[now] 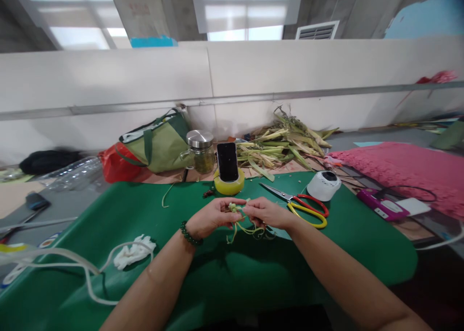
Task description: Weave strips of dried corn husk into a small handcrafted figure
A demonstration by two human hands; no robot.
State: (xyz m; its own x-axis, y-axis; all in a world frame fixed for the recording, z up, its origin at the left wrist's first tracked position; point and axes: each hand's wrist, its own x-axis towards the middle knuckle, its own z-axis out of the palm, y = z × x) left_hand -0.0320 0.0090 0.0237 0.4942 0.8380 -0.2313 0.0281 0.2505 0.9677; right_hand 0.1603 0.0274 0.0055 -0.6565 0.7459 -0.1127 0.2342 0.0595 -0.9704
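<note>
Over the near part of the green mat, my two hands meet around a small knotted bundle of pale green plant strips [234, 208]. My left hand [213, 217], with a dark beaded bracelet [191, 235] on the wrist, pinches the bundle between thumb and fingers. Close against it, my right hand [266, 212] has its fingers closed on the strips on the right side. Thin curling strip ends [250, 231] dangle below both hands. Scissors [299, 205] with one red and one yellow handle lie just beyond my right hand, their blades apart.
A phone [227, 162] leans upright on a yellow tape roll [229, 183], beside a lidded glass mug [201, 154]. Dried husks [286, 140] are heaped behind. A white thread cone [324, 186] stands right; crumpled tissue [134, 251] and a pale cable [87, 273] lie left on the green mat [174, 292].
</note>
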